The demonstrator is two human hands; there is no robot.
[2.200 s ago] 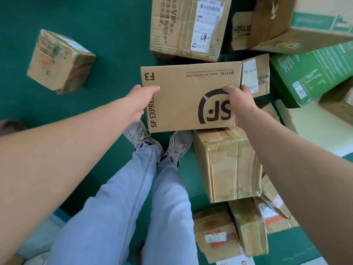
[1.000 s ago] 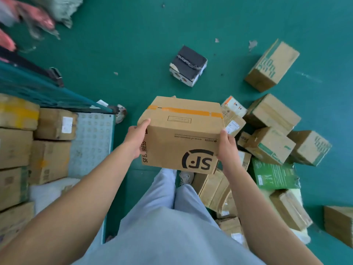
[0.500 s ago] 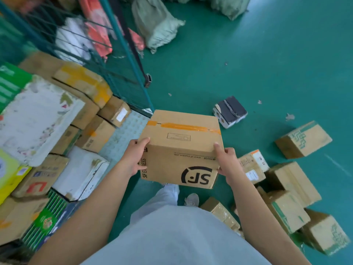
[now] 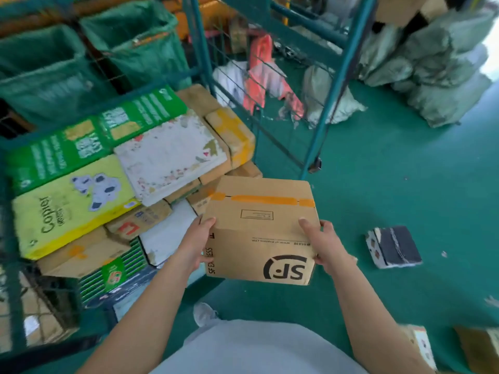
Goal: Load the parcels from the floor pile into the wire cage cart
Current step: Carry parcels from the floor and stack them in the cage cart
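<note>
The wire cage cart [image 4: 272, 85] filled the left and upper view, its green frame already packed with stacked parcels [image 4: 116, 168]. Half a second earlier it had sat at the left edge only; you had since turned toward it, so the carry from the floor pile was nearly over and placing was the likely next step. The green floor [image 4: 405, 163] lay to the right, with a small dark parcel [image 4: 394, 247] well apart from you. The cardboard box [image 4: 260, 230], sealed with orange tape, hung in the air just beside the cart's open front, near the stack and not yet resting on it. Your left hand [image 4: 195, 245] gripped its left side, thumb over the top edge; your right hand [image 4: 321, 244] gripped the right side likewise. Your fingers under the box were hidden. The cart's top was cut off, its rear contents were blurred, and free space on the stack could not be judged. The floor pile itself was mostly out of view.
</note>
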